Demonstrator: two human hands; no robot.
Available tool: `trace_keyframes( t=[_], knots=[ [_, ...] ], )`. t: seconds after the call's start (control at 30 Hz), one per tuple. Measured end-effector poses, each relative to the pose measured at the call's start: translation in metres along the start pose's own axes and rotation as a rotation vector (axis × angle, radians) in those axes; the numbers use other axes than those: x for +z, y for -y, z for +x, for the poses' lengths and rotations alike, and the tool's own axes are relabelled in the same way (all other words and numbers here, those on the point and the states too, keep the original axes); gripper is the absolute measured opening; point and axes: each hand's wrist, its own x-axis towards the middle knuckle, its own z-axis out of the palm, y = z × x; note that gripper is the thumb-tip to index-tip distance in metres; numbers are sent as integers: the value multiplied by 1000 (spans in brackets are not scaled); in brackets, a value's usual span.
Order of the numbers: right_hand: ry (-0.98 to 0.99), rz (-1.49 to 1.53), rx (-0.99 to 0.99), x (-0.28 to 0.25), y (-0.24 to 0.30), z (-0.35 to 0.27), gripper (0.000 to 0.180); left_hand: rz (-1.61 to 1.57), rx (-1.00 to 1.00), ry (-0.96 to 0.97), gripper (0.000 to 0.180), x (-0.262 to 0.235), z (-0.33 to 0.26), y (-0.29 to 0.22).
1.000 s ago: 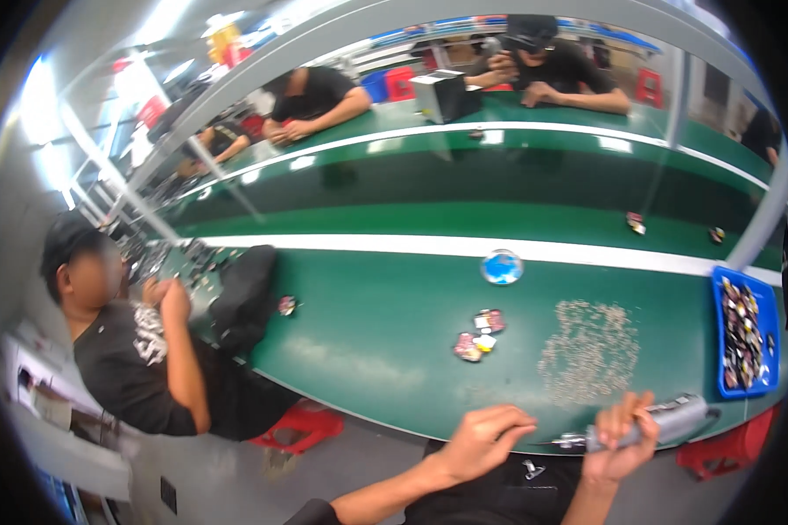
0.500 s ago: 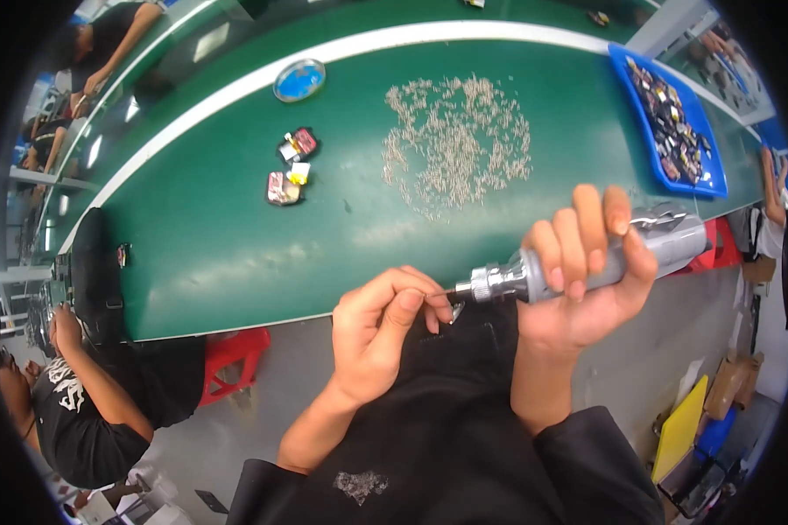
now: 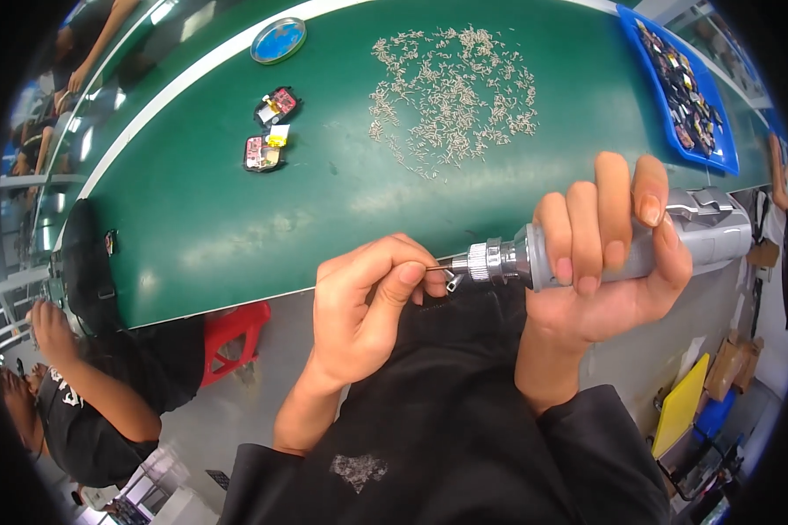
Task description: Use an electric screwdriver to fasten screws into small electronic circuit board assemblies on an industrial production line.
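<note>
A grey electric screwdriver (image 3: 630, 255) with a silver collar lies across my right hand (image 3: 600, 254), whose fingers wrap round its body. Its thin bit (image 3: 439, 267) points left, and my left hand (image 3: 368, 302) pinches the bit's far end between thumb and forefinger. The very tip is hidden by those fingers. A small shiny metal piece (image 3: 453, 282) shows just below the bit, close to the left fingertips; I cannot tell what it is. Both hands are over my lap at the near edge of the green bench (image 3: 193, 254).
Many small screws (image 3: 455, 96) are spread on the bench. Two small opened electronic units (image 3: 263, 153) lie to their left, near a round dish with blue inside (image 3: 277, 40). A blue tray (image 3: 635, 52) of similar parts stands at right. A co-worker (image 3: 105, 402) sits at left beside a red stool (image 3: 236, 341).
The view has shifted, so the bench things sit higher in it. My right hand and the screwdriver appear slightly farther right, my left hand slightly left. Both grips stay the same.
</note>
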Motion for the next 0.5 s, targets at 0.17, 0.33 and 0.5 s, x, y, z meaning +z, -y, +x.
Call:
trace_keyframes(
  t=[0.17, 0.33, 0.5],
  knots=[
    [43, -88, 8, -6, -2, -1, 11, 476, 185, -23, 11, 2, 4, 3],
    [-34, 3, 23, -20, -8, 7, 12, 235, 6, -16, 11, 2, 12, 6],
    [-76, 71, -14, -31, -5, 17, 12, 228, -19, 6, 22, 1, 29, -2]
  ],
)
